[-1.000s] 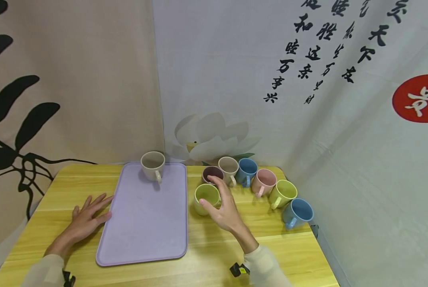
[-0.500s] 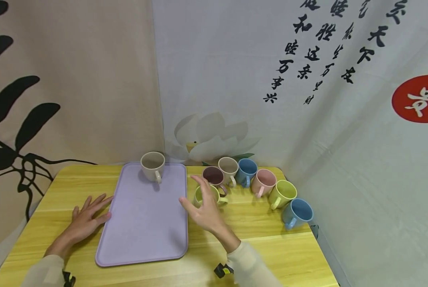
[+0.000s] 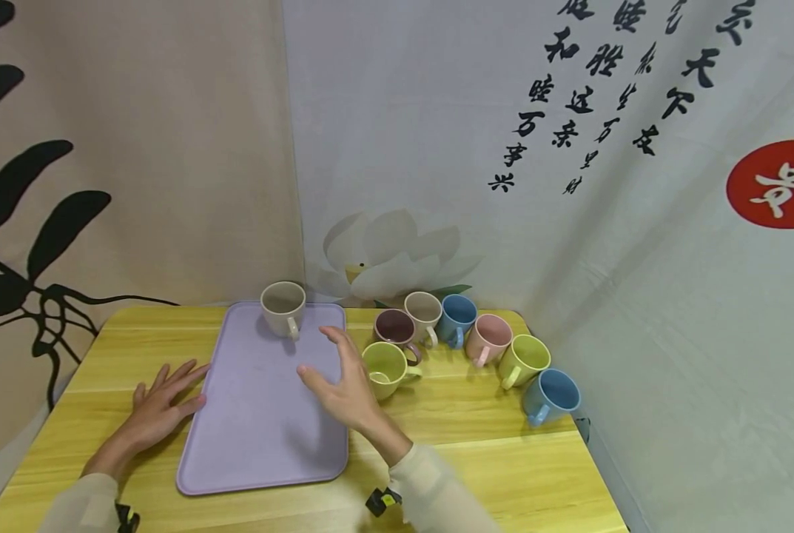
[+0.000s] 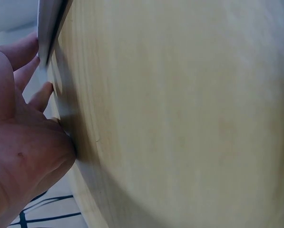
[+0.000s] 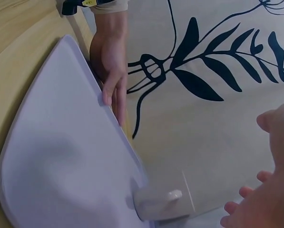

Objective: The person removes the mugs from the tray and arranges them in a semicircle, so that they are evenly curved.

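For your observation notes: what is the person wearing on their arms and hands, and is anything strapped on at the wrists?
Both the left hand and the right hand are bare. Each arm wears a pale cream sleeve reaching the wrist. A small black device with a yellow label sits at the right wrist, and a black fitting at the left.

One mug (image 3: 283,309) stands on the tray (image 3: 263,414); seven mugs (image 3: 476,344) cluster right.

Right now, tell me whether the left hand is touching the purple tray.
Touching. In the right wrist view, the left hand lies flat with its fingertips against the edge of the purple tray; the head view shows the same contact.
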Available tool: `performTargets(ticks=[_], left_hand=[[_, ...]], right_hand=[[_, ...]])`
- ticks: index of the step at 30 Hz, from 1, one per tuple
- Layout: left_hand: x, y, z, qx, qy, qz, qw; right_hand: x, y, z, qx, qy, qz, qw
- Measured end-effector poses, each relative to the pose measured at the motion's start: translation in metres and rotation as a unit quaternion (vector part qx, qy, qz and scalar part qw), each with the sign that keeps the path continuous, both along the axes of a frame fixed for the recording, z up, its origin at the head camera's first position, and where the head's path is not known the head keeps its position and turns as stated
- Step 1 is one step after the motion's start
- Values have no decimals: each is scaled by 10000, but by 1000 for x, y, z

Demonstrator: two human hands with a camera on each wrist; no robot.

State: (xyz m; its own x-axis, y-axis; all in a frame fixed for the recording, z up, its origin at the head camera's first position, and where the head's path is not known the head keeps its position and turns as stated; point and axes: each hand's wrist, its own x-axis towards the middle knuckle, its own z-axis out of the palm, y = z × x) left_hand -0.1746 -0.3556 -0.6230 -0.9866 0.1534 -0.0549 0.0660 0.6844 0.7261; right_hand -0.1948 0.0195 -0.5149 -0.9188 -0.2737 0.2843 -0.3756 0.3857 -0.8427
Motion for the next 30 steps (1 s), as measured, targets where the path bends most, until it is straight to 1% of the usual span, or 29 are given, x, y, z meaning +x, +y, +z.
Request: performTargets(ticks=[3, 6, 13, 18, 22, 25, 30], left_hand=[[0, 0, 0, 8, 22, -5, 10000], [0, 0, 0, 11, 34, -2, 10000], [0, 0, 0, -21, 3, -1, 10000], [0, -1, 1, 17, 38, -27, 10000], [0, -1, 0, 18, 59, -13, 10000], [0, -1, -2, 22, 37, 6, 10000], [0, 0, 0, 23, 10, 9, 10000]], right_hand=[[-4, -10, -4, 40, 142, -28, 9999], [-8, -19, -6, 45, 69, -69, 9999], [-22, -38, -15, -150, -589, -187, 9980], [-34, -50, -23, -412, -876, -273, 9949], [-43, -57, -30, -401, -884, -426, 9944], [-48, -61, -34, -406, -874, -464, 9943], [-57, -68, -41, -322, -853, -532, 9944]])
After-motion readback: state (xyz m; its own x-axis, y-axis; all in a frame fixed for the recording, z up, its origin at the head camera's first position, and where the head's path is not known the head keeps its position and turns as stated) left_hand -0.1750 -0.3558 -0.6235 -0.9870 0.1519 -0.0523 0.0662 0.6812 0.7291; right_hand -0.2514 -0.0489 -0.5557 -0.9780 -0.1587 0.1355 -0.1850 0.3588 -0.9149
